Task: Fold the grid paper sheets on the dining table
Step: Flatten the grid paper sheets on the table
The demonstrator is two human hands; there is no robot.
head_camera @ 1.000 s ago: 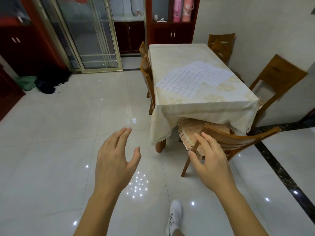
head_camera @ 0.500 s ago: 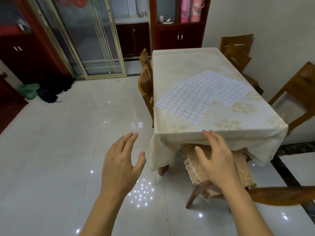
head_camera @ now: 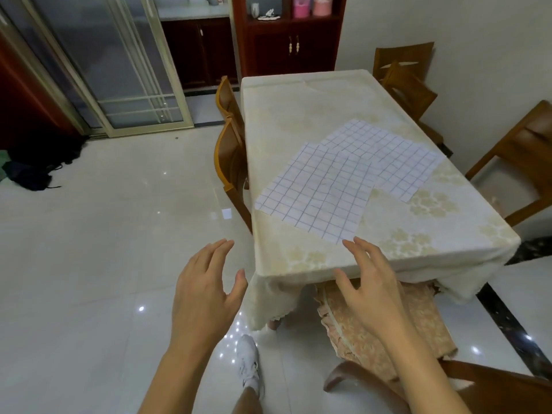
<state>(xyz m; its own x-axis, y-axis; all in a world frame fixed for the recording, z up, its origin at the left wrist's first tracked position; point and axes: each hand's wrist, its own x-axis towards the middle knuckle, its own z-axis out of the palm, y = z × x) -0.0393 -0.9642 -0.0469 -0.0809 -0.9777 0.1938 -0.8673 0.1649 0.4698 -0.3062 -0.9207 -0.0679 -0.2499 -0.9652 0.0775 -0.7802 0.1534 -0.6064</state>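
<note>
Two grid paper sheets lie flat and overlapping on the dining table (head_camera: 298,115), toward its near right half. The near sheet (head_camera: 316,192) covers one corner of the far sheet (head_camera: 391,156). No writing is legible on either sheet.

The right hand (head_camera: 367,282) is raised at the near table edge, fingers spread and relaxed, fingertips just short of the near sheet's corner, holding nothing. The left hand (head_camera: 206,291) is raised over the floor, left of the table, fingers spread, holding nothing.

A cream tablecloth (head_camera: 448,234) covers the table. Wooden chairs (head_camera: 231,162) stand along the left side. The far cabinet (head_camera: 288,40) shelf holds two pink containers (head_camera: 310,7).
</note>
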